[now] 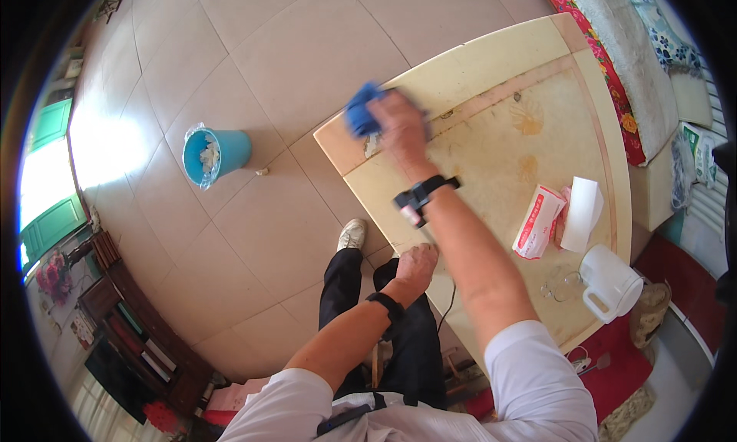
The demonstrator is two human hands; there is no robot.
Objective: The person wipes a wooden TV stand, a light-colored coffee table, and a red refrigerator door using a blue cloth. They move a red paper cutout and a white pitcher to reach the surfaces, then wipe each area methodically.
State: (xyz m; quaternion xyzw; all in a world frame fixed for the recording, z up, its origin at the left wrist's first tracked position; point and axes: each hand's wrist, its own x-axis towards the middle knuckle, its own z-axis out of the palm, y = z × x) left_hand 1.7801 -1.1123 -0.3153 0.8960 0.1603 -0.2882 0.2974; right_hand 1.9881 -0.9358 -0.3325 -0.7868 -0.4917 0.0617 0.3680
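My right hand presses a bunched blue cloth onto the far left corner of a cream table. Both hand and cloth are blurred. Beside the cloth, a worn white patch shows on the tabletop. My left hand rests with curled fingers at the table's near edge; its palm is hidden, so I cannot see whether it holds anything. Brownish stains mark the table's surface. A dark strap with a small device is around my right wrist, and a black band around the left.
On the table's right lie a red-and-white tissue pack, a white box-like item, glasses and a white plastic jug. A blue waste bin stands on the tiled floor. A thin cable hangs by the near edge.
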